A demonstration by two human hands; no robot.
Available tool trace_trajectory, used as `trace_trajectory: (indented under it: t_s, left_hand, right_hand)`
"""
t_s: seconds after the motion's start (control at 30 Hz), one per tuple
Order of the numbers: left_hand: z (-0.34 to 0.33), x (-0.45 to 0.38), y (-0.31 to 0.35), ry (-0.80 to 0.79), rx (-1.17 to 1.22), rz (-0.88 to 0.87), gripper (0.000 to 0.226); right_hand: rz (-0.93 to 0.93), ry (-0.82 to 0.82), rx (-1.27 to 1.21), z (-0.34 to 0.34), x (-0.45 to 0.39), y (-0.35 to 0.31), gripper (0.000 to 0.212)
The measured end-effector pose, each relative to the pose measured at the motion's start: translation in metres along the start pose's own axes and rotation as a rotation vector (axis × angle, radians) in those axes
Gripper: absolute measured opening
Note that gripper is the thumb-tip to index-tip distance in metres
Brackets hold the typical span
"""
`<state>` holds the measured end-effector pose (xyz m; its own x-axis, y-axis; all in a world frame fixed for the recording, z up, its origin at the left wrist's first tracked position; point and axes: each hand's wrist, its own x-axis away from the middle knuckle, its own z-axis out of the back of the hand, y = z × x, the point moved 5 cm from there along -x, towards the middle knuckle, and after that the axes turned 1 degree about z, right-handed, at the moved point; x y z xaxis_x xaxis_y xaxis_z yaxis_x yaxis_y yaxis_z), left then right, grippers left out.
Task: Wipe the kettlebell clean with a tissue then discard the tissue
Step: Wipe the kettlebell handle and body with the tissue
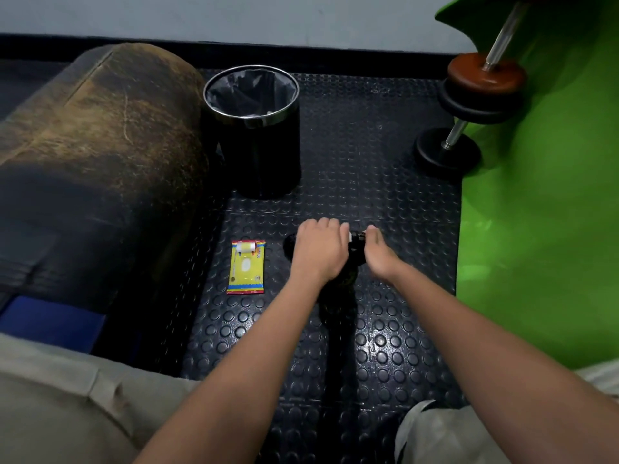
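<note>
Black studded rubber floor (385,155), worn brown padded bench (100,155) at left, pale wall (234,15), green panel (542,212) at right

At the mat's (385,329) left edge I see a worn brown and black bolster (100,155), with a blue pad (50,319) below it near my knee. By the mat's far right corner a dumbbell (469,105) leans on a green wall (542,212), its brown plate above the black ones. A grey wall (234,18) runs along the far edge.
</note>
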<state>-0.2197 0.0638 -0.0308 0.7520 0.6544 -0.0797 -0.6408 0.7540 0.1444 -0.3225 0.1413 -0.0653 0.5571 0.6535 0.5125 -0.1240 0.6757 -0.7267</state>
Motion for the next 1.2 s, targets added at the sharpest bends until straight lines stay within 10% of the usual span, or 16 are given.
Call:
trace_trajectory:
  t_s: [0.23, 0.43, 0.6, 0.77, 0.97, 1.2]
  left_hand:
    - [-0.009, 0.035, -0.034, 0.26, 0.286, 0.051, 0.033]
    - [-0.014, 0.025, -0.067, 0.125, 0.856, 0.456, 0.034]
    - [0.0, -0.01, -0.05, -0.199, 0.337, 0.367, 0.044]
    - [-0.01, -0.008, -0.007, -0.101, 0.003, 0.117, 0.063]
    - [-0.005, 0.024, -0.018, 0.22, 0.256, -0.057, 0.036]
    - [-0.001, 0.034, -0.06, 0.348, 0.731, 0.403, 0.035]
  right_hand:
    - [0.005, -0.041, -0.008, -0.001, 0.006, 0.001, 0.062]
    - [0.001, -0.068, -0.028, -0.001, 0.003, 0.0, 0.065]
    - [0.003, -0.047, -0.032, -0.002, -0.002, 0.0, 0.062]
    - [0.021, 0.01, -0.001, 0.0, -0.006, -0.001, 0.059]
    - [0.022, -0.02, -0.001, 0.0, -0.003, 0.001, 0.061]
    - [-0.001, -0.086, -0.042, 0.0, -0.003, 0.003, 0.066]
